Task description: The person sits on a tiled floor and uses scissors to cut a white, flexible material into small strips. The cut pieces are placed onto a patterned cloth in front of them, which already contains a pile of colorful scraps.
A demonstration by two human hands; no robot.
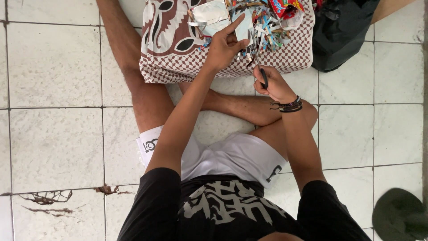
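Posture: the person sits on a white tiled floor (53, 134) with the legs folded, seen from above.
Left hand (225, 44): reaches forward over the cushion; thumb and fingers pinch a small pale piece of wrapper (244, 27), with the index finger stretched forward along its edge.
Right hand (274, 85): closed around the dark handles of the scissors (257, 58); beaded dark bracelets (289, 105) sit on its wrist.
Scissors position: between the two hands, above the near edge of the cushion, just beside the pinched wrapper piece.
Scissors axis: long axis runs nearly straight away from the person, handles at the near end, thin metal blades pointing forward and slightly left toward the wrapper piece.
Blade state: whether the blades are parted or together cannot be told.
Cushion (178, 49): patterned brown and white, lying on the floor in front of the legs.
Cut strips (272, 27): a heap of colourful and silver strips lies on top of the cushion's far side.
Black bag (339, 31): on the floor, touching the cushion's right side.
Green hat (399, 214): on the floor, well apart to the right.
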